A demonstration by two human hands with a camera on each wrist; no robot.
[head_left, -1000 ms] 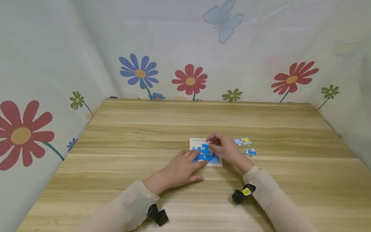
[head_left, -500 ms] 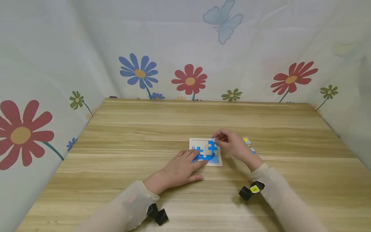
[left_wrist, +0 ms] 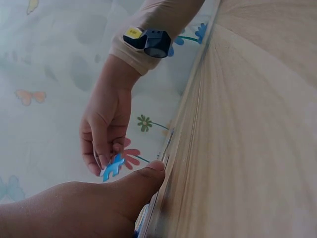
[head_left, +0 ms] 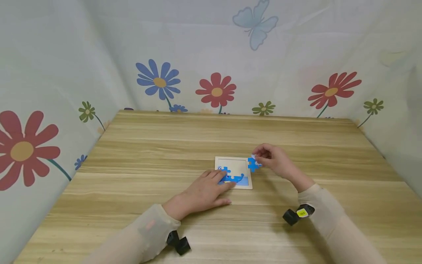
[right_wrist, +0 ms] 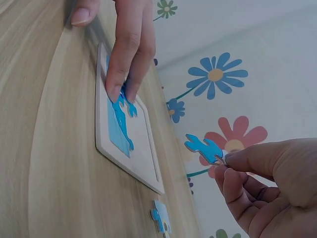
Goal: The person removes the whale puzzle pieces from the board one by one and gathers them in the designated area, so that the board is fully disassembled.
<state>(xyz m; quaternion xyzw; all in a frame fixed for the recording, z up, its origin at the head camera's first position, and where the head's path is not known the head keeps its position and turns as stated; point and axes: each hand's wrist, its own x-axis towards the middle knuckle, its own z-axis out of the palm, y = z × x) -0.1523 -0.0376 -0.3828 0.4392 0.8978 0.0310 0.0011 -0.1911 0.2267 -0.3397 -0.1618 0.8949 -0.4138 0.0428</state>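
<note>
A square wooden puzzle board [head_left: 235, 165] lies on the table, with blue puzzle pieces [head_left: 243, 180] along its near side and bare wood at its far side. My left hand [head_left: 204, 191] rests on the board's near left part, its fingers extended and pressing on the pieces there, partly hiding them. Just beyond the board's right edge, my right hand [head_left: 277, 161] pinches a blue and white puzzle piece [head_left: 252, 165] between thumb and fingers. The right wrist view shows this piece [right_wrist: 202, 148] raised above the table.
A loose puzzle piece [right_wrist: 161, 217] lies on the table beside the board in the right wrist view; the right hand hides that spot in the head view. A flowered cloth [head_left: 280, 73] hangs behind the wooden table [head_left: 148, 146].
My right hand has lifted the blue puzzle piece off the board and carried it to the right, past the board's edge. My left hand has stayed in place.
</note>
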